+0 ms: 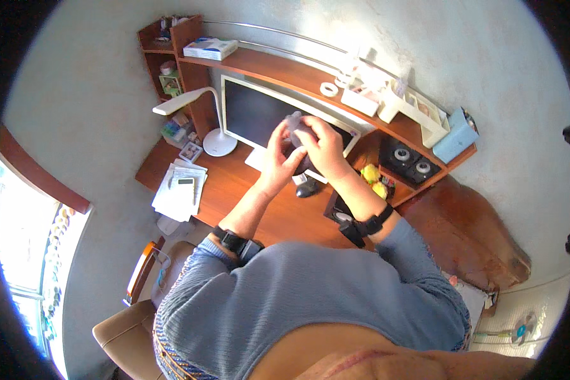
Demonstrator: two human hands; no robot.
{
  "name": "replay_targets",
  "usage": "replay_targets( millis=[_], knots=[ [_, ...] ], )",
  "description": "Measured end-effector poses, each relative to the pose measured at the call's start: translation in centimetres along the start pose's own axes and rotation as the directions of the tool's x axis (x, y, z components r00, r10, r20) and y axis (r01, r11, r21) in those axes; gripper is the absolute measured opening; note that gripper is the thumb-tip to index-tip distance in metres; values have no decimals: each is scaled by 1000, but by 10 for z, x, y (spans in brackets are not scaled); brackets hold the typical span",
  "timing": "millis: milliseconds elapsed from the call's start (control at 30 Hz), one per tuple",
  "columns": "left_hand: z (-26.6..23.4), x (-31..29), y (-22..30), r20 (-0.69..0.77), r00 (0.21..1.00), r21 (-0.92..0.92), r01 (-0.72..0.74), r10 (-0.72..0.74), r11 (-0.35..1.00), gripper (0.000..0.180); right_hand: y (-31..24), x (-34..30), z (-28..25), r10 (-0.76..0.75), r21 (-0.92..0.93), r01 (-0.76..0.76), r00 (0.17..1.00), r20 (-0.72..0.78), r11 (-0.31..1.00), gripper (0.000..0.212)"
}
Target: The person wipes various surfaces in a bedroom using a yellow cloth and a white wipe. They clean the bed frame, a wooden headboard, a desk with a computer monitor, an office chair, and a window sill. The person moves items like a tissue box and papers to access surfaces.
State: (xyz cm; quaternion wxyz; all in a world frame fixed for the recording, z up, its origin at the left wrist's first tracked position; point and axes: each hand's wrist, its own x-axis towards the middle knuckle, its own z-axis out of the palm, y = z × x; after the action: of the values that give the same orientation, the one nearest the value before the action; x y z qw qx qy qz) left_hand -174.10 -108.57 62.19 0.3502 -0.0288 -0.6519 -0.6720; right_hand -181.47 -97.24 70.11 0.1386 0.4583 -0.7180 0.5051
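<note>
Grey bundle (pixel 294 120), one, held up in front of the monitor (pixel 247 113) between left hand (pixel 277 156) and right hand (pixel 327 147), both curled closely round it; seemingly light, soft, little prone to slip or break, best gripped about its middle; no brand, label or writing legible on it.

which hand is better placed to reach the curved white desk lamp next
Likely the left hand: nearer the curved white desk lamp than the right hand, though both hold a dark grey object.
</note>
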Motion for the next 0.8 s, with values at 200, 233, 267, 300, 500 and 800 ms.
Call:
replay_targets(
  millis=[200,233,267,300,500,800],
  knots=[
    [29,46,16,-16,930,369,-336,367,867,36,18,0,-90,-241,-466,97,935,-260,880,19],
    [34,54,17,62,912,419,-393,405,819,35,30,-6,-106,-248,-462,44,886,-391,886,16],
    [39,61,17,131,883,456,-457,451,764,34,43,-13,-125,-236,-481,-28,846,-478,876,13],
    [43,74,16,199,868,477,-492,455,729,36,57,-19,-141,-265,-541,-75,811,-522,838,12],
    [1,127,-14,66,876,635,-406,477,657,35,120,-48,-194,-380,-873,-32,892,-244,487,12],
    [-129,201,-5,-232,855,948,92,464,305,29,135,-50,-188,-426,-912,-46,873,-235,408,13]
  ],
)
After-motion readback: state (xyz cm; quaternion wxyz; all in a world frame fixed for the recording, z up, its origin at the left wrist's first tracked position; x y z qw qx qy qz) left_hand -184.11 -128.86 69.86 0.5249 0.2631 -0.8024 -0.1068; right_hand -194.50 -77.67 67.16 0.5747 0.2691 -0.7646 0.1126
